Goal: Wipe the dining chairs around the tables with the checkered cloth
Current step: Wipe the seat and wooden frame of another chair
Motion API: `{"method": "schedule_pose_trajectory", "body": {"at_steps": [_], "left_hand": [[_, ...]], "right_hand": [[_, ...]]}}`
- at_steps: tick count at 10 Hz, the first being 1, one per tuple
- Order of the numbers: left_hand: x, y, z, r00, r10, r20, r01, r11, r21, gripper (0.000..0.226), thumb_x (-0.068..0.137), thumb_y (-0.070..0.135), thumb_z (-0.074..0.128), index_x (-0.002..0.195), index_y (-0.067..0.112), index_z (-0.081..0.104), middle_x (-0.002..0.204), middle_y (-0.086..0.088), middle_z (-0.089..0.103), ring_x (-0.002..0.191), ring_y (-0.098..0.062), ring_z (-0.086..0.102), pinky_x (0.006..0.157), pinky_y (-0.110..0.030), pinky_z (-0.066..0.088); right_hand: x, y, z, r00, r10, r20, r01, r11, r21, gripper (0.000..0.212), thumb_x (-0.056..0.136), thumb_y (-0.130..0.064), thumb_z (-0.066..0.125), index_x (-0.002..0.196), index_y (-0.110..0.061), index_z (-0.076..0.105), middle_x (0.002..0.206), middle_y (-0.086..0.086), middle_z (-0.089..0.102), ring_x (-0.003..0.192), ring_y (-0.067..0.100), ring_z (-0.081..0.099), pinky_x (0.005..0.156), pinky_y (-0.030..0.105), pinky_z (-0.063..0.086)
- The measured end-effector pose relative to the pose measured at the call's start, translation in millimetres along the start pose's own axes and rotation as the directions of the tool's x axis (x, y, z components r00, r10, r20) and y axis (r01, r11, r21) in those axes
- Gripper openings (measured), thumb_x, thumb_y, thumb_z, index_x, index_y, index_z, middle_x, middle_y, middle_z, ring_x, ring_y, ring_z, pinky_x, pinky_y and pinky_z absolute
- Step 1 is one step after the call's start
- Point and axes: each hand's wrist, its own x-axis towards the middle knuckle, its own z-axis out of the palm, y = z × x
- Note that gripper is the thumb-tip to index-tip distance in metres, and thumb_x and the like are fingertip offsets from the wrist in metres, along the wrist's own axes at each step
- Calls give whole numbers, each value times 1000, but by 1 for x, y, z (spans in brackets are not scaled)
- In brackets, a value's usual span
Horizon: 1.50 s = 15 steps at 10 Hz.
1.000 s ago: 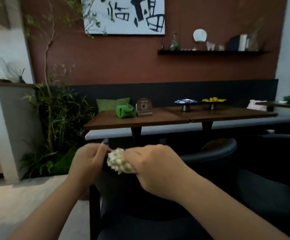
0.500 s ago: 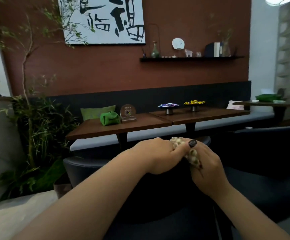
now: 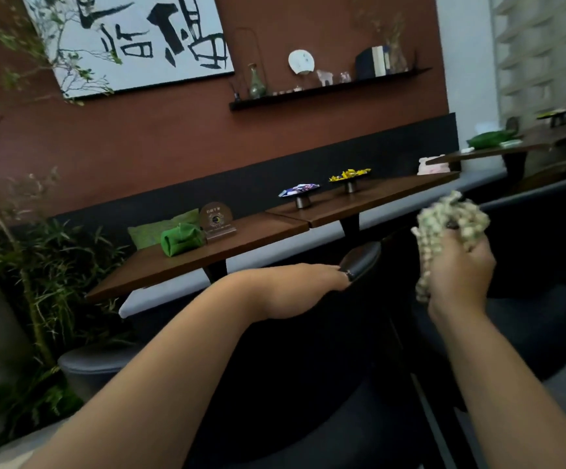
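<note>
- Two hands apart, mid-frame
- Right hand [image 3: 457, 269] clutches the bunched cloth [image 3: 449, 223] at centre right, raised off the chair
- Left hand [image 3: 303, 282] lies flat, fingers straight, on the dark chair [image 3: 359, 262] top rim at centre
- Table [image 3: 207, 255] beyond, centre left

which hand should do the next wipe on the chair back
Right, probably. The right hand already grips the bunched checkered cloth, raised off the chair. The left hand rests flat on the dark chair back, steadying it.
</note>
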Motion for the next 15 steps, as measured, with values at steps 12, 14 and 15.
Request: {"method": "schedule_pose_trajectory", "body": {"at_steps": [12,14,15], "left_hand": [[3,3,-2,965,-229,-126,219,972,-87,29,94,57,43,83,32,51,93,5,55,88,-10,52,68,-25,35],[1,1,0,970,-185,-161,164,977,-135,35,93,54,48,91,26,70,70,8,69,68,-4,65,64,-24,46],[0,4,2,970,-154,-186,135,985,-108,33,96,51,46,83,29,67,60,14,66,52,6,60,60,-24,39]], "right_hand": [[-109,90,-8,947,313,-67,-316,948,-46,31,96,-13,43,119,-22,63,102,-12,63,102,12,60,84,23,45],[-112,20,23,983,-151,102,154,988,-19,41,91,-23,45,128,-11,57,116,-4,64,107,-2,56,86,4,42],[-120,27,19,978,-175,117,175,985,11,42,92,-23,44,132,-12,53,122,-4,62,113,0,55,92,10,44]]}}
